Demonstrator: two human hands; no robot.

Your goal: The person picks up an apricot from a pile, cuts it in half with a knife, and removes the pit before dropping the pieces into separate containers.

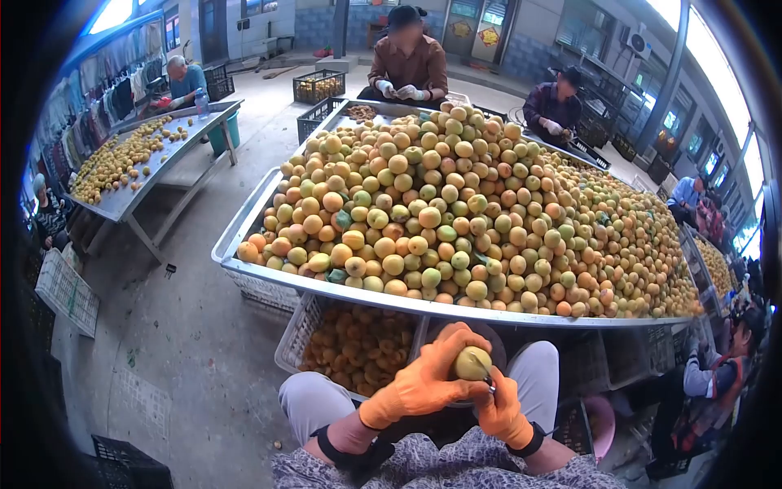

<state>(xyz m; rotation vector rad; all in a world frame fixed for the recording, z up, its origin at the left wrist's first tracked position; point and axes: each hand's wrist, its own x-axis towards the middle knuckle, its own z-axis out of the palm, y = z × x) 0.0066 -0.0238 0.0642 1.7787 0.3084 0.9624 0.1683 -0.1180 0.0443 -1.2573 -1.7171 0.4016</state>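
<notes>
Right now, from the head view, I see the seated person's left hand, in an orange glove, curled round a greenish-yellow fruit. The right hand, gloved the same way, is closed on a small tool, its tip at the fruit's near right side; the fingers hide most of it, so I cannot tell its kind. Both hands are close together above the lap, between the knees, and the fruit sits just on the near side of the metal table.

A great heap of fruit, yellow, green and blushed orange, covers that table. Below its near edge, left of the hands, a white crate holds darker orange-brown fruit. Near right, on the floor, stands a pink basin.

At the far side, a co-worker in a brown shirt works with white gloves. Far left, another table carries scattered fruit and a clear bottle.
</notes>
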